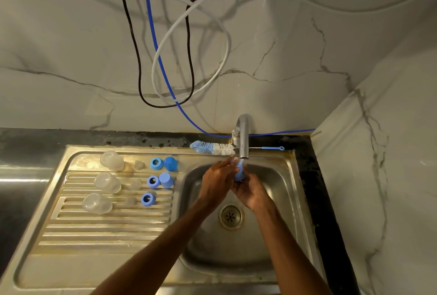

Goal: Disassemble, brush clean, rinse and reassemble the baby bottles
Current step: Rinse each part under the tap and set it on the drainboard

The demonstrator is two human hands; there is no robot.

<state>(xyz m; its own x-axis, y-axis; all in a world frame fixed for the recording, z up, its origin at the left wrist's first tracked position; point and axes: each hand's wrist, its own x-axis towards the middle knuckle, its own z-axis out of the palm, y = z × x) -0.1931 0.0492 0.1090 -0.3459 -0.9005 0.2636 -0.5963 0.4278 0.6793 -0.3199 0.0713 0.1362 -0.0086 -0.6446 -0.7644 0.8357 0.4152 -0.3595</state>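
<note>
Head view: over the sink [279, 176], under the faucet [243, 138], left hand [216, 182] and right hand [251, 192] both clasp the blue bottle cap [239, 173]; we judge it light, stiff, probably slippery: grip its sides

A steel drainboard [106, 231], set in the dark table [28, 138], carries three clear bottles [107, 182], three clear nipples [135, 185], three blue rings [153, 181] and two blue caps [166, 180]. A brush [212, 148] lies on its back rim.
</note>
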